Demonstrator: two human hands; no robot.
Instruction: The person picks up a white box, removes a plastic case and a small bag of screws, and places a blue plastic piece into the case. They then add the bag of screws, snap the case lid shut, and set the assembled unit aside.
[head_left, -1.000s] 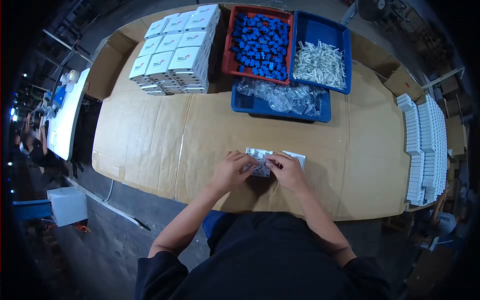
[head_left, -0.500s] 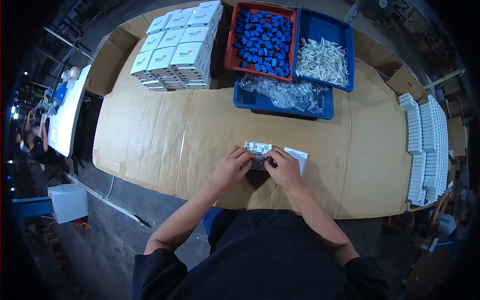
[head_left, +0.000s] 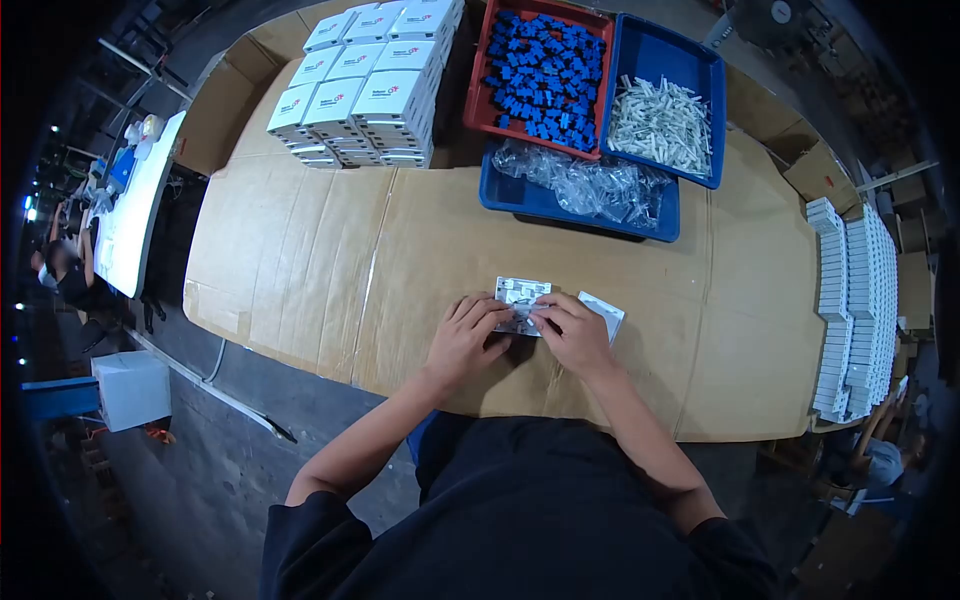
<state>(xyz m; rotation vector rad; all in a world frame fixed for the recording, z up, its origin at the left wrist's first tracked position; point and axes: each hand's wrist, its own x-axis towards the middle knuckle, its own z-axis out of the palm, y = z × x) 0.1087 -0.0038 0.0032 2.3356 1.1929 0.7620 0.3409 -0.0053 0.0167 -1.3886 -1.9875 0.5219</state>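
A white plastic housing [head_left: 522, 291] with moulded compartments lies open side up on the cardboard between my hands. My left hand [head_left: 466, 338] grips its left edge, fingers bent over the near left part. With thumb and fingers pinched together, my right hand [head_left: 577, 335] works over the housing's right side; what is between those fingertips is too small to make out. Small light-coloured parts show inside the housing near the fingertips, partly covered. A flat white cover [head_left: 606, 312] rests just right of the housing, partly behind my right hand.
Stacked white boxes [head_left: 357, 95] with a printed logo stand at the back left. A red tray [head_left: 472, 107] of blue parts, a blue tray [head_left: 718, 120] of white sticks and another blue tray [head_left: 496, 200] of clear bags sit behind. White pieces [head_left: 858, 300] are stacked at right.
The view has shifted slightly. My fingertips have changed position on the housing: the right fingers have come over its right side, and more of its inside shows.
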